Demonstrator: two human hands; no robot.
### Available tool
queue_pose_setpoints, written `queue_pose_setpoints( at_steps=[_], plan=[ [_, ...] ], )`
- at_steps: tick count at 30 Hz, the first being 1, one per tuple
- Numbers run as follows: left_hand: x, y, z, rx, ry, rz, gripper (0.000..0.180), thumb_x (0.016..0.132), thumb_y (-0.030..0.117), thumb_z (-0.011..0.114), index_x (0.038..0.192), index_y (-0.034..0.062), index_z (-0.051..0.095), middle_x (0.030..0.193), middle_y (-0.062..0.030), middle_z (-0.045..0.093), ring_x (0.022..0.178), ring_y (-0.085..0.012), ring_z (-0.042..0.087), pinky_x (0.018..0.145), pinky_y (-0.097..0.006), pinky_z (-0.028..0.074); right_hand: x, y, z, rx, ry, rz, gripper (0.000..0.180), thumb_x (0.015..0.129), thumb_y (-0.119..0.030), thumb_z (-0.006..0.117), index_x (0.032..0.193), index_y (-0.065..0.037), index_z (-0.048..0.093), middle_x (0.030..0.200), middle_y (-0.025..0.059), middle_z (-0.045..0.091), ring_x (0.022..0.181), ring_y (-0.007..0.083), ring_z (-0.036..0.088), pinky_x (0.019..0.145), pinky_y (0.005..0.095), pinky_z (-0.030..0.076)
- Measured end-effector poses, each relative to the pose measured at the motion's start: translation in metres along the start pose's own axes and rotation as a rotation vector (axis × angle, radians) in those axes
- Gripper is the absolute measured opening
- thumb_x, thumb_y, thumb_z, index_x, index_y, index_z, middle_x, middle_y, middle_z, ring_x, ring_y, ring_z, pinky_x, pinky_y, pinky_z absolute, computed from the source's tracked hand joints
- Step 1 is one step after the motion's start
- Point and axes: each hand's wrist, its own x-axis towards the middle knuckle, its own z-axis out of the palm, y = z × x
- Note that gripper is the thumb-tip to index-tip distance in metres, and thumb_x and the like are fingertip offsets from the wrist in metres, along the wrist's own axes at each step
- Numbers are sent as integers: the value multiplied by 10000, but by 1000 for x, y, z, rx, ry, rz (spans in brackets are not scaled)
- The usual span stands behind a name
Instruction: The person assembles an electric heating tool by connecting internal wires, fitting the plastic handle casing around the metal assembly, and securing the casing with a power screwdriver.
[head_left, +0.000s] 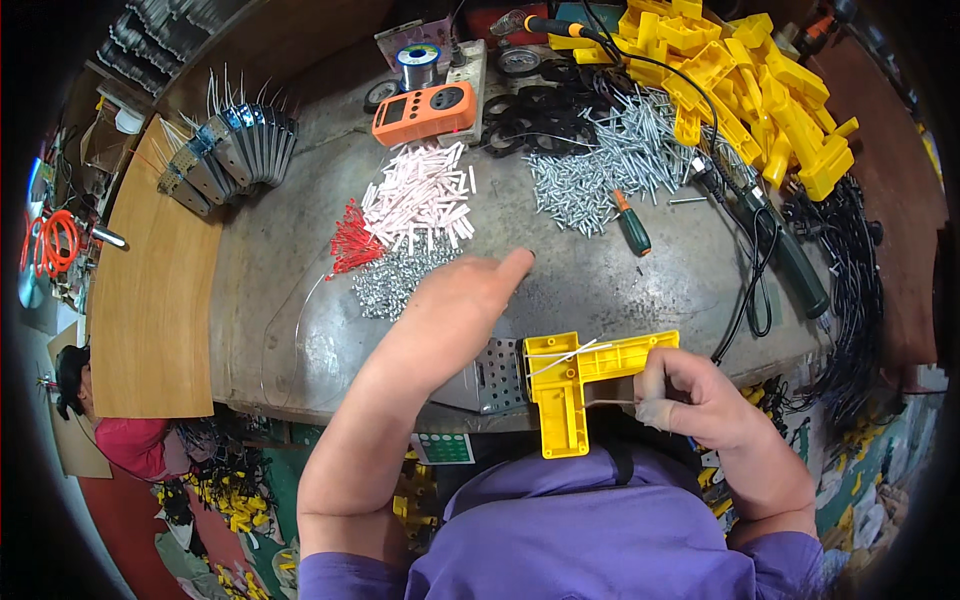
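A yellow plastic handle shell [562,395], L-shaped and with its hollow side up, lies at the table's near edge. A perforated metal plate [500,375] joins its left side, and thin white wires [575,352] cross its upper part. My right hand [690,398] is beside the shell, thumb and fingers pinched on a thin wire [612,402] that runs to the shell. Reaching over the table, my left hand [470,290] is at the near right side of a pile of small silvery metal parts [395,278]. Its thumb points right; the other fingers are hidden beneath the hand.
White tubes [420,190] and red-coated pieces [352,240] adjoin the metal parts. Behind are an orange meter [425,113] and a solder spool [418,68]. Screws [600,160], a green screwdriver [632,225], yellow shells [760,90] and a corded dark green tool [785,250] occupy the right.
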Motion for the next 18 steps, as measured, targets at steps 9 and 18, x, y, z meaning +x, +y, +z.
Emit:
queue_pose_setpoints(
  at_steps=[9, 18],
  plan=[
    [-15, 20, 7, -71, 268, 24, 325, 783, -63, 578, 1060, 24, 432, 809, -163, 560, 764, -305, 599, 709, -388, 491, 0, 10, 10, -360, 233, -174, 80, 831, -19, 631, 906, 7, 616, 775, 8, 621, 692, 53, 547, 631, 233, 456],
    [-49, 67, 43, -1319, 617, -83, 443, 799, -39, 702, 1063, 51, 358, 992, -120, 544, 910, -165, 579, 826, -298, 494, 7, 12, 19, -529, 419, -626, 152, 721, 5, 703, 832, 1, 599, 727, 69, 645, 577, 122, 602, 509, 236, 441]
  ],
)
